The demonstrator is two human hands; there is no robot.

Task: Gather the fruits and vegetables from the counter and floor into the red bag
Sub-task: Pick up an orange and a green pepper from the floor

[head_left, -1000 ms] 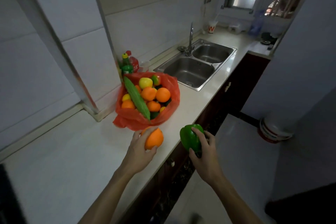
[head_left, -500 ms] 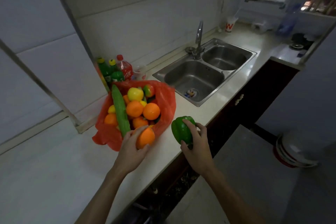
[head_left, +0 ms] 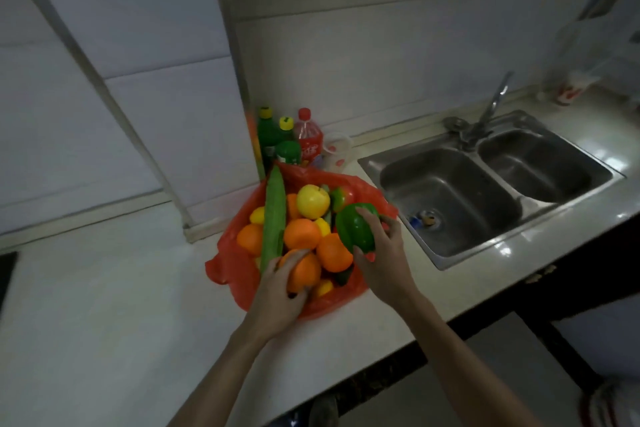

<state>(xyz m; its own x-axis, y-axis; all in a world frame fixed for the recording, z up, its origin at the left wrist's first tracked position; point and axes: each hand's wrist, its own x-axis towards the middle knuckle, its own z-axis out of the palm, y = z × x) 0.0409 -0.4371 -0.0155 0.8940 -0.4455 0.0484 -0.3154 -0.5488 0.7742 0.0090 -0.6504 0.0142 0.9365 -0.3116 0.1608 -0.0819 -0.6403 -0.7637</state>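
Note:
The red bag lies open on the white counter, filled with several oranges, lemons, a yellow apple and a long cucumber. My left hand grips an orange over the bag's near side, touching the pile. My right hand holds a green pepper over the right part of the bag, just above the other fruit.
Green and red drink bottles and a cup stand behind the bag against the wall. A double steel sink with a tap lies to the right. The counter edge runs in front, floor below.
Both hands moved forward from the counter's front edge to over the bag, carrying the orange and the green pepper. The camera came closer and tilted down.

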